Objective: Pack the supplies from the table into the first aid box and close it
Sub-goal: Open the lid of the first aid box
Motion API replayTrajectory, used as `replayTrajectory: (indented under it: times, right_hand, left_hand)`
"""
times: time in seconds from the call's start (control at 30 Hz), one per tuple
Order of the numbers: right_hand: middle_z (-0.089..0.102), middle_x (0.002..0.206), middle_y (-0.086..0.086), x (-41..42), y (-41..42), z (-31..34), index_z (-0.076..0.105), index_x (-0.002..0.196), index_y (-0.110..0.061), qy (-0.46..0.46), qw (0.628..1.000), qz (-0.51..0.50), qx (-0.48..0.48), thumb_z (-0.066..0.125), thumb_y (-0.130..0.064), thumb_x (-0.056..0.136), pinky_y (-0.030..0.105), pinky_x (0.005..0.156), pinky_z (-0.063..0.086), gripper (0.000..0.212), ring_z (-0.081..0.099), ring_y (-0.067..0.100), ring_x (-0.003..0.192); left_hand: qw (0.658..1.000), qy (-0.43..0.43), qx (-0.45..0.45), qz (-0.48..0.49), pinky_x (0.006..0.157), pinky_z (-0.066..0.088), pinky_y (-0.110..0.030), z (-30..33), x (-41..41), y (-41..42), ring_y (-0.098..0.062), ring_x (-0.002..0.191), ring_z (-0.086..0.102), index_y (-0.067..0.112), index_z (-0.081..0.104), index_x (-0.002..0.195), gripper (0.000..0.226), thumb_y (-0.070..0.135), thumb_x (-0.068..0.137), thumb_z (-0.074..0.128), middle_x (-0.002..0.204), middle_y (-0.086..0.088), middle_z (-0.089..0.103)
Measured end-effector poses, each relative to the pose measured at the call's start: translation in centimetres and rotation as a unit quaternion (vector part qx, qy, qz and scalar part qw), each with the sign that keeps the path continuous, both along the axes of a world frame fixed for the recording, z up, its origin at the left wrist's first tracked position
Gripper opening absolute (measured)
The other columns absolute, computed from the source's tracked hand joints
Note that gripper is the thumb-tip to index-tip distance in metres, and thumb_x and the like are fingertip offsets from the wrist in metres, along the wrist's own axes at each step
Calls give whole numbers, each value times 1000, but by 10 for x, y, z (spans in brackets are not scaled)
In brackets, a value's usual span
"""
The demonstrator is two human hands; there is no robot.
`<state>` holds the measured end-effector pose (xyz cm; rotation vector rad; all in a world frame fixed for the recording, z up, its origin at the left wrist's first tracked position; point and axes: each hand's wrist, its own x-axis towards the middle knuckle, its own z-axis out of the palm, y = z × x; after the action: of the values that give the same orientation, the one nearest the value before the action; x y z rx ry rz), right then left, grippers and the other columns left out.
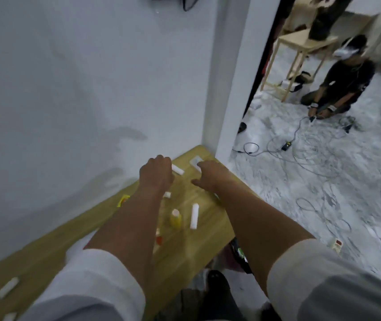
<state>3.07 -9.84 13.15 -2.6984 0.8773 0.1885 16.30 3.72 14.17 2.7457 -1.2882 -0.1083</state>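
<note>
Both my arms reach over a wooden table (203, 232) toward its far end. My left hand (156, 174) is curled, knuckles up, beside a small white roll (177, 169); whether it grips anything is hidden. My right hand (208, 176) hovers with fingers apart over a flat white packet (195, 161) at the table's far corner. Between my forearms lie a yellow bottle (176, 219), a white tube (194, 216), a small white piece (167, 195) and a red-capped item (158, 238). A yellow packet (123, 200) shows left of my left arm. No first aid box is in view.
A white roll (7, 287) lies on the near left of the table. A white wall runs along the table's left side. To the right, a person (344, 82) kneels on a marbled floor strewn with cables (310, 149), near a wooden stool (300, 56).
</note>
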Motion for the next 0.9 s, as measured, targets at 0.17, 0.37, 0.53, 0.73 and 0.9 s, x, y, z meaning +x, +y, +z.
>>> replayTrajectory:
  times: [0.17, 0.37, 0.53, 0.73, 0.9]
  right_hand:
    - [61, 137, 11, 73, 69, 21, 58, 137, -11, -37, 994, 97, -21, 70, -51, 88, 40, 100, 49, 64, 56, 31, 127]
    - [61, 136, 10, 126, 145, 21, 58, 137, -12, -62, 978, 195, -31, 70, -54, 88, 43, 101, 50, 66, 56, 30, 126]
    - [60, 137, 9, 154, 184, -17, 57, 140, -13, -84, 964, 245, -54, 69, -55, 88, 41, 100, 50, 68, 56, 29, 126]
    - [60, 141, 11, 162, 204, -77, 57, 142, -13, -144, 947, 270, -99, 69, -54, 89, 42, 103, 48, 68, 53, 30, 132]
    - [61, 143, 9, 118, 219, -100, 58, 143, -12, -223, 927, 278, -117, 68, -57, 89, 41, 106, 47, 71, 52, 29, 134]
  left_hand:
    - [993, -39, 13, 106, 67, 37, -33, 17, 41, 95, -26, 102, 59, 14, 59, 108, 19, 25, 93, 60, 108, -4, 57]
    - [978, -34, -4, 205, 71, 44, -34, 4, 62, 195, -27, 104, 60, 15, 63, 117, 30, 30, 91, 62, 111, -4, 60]
    - [967, -56, -26, 245, 80, 49, -38, -37, 71, 243, -27, 111, 61, 17, 62, 126, 42, 40, 91, 62, 120, -6, 62]
    - [955, -114, -30, 271, 83, 51, -39, -101, 75, 271, -29, 110, 63, 17, 66, 123, 45, 50, 92, 61, 118, -7, 67]
    - [938, -167, -92, 291, 86, 50, -40, -118, 25, 288, -31, 115, 62, 17, 67, 124, 48, 53, 92, 61, 124, -8, 67]
